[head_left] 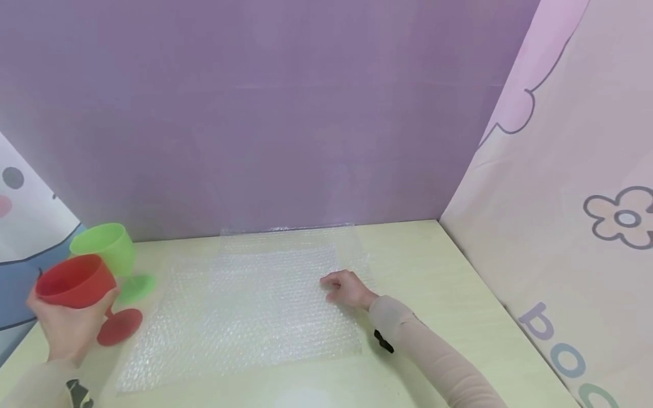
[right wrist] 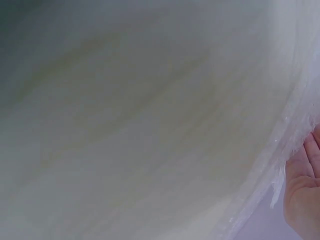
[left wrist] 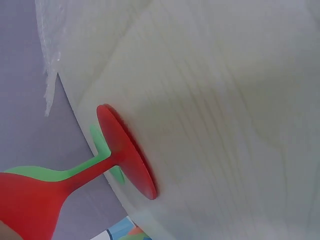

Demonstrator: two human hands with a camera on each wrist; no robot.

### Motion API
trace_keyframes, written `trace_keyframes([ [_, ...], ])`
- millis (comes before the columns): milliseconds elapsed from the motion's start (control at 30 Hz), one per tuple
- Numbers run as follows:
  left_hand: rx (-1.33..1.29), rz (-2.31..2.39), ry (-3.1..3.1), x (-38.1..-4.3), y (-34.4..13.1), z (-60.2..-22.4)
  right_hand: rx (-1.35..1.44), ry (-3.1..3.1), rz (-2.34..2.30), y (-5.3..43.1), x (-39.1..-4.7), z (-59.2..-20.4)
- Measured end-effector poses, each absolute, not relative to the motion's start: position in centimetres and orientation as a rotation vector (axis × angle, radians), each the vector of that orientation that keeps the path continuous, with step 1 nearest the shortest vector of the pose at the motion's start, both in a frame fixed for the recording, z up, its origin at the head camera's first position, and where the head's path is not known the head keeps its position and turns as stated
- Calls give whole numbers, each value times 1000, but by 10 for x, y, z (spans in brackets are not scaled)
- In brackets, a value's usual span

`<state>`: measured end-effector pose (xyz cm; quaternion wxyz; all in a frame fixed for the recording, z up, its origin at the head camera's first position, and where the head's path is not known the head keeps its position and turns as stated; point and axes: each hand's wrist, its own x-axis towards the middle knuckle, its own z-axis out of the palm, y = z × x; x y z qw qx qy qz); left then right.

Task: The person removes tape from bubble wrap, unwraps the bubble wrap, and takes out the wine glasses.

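Observation:
At the far left of the head view, my left hand (head_left: 70,328) grips the bowl of a red plastic goblet (head_left: 84,286), fingers and thumb around it. The goblet's stem and round foot (left wrist: 125,150) show in the left wrist view, the foot close over the table. Just behind it stands a light green goblet (head_left: 106,249). A sheet of clear bubble wrap (head_left: 229,323) lies across the middle of the table. Over its right part hovers my right hand (head_left: 352,290), fingers loosely bent and holding nothing; in the right wrist view they overlap the bubble wrap's edge (right wrist: 260,185).
The pale wooden table (head_left: 428,272) ends at a purple wall panel (head_left: 306,124). A printed panel (head_left: 571,187) with a flower and letters borders the right side. Another printed panel (head_left: 25,221) stands at the left, right behind the goblets.

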<state>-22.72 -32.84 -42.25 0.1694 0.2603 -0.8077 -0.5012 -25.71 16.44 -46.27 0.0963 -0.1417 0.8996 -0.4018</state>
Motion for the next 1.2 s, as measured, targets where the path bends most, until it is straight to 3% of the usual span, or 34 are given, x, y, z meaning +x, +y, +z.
trace_keyframes([
  [1200, 663, -1494, -2273, -237, -320, -427, -439, 2731, -1125, 174, -259, -464],
])
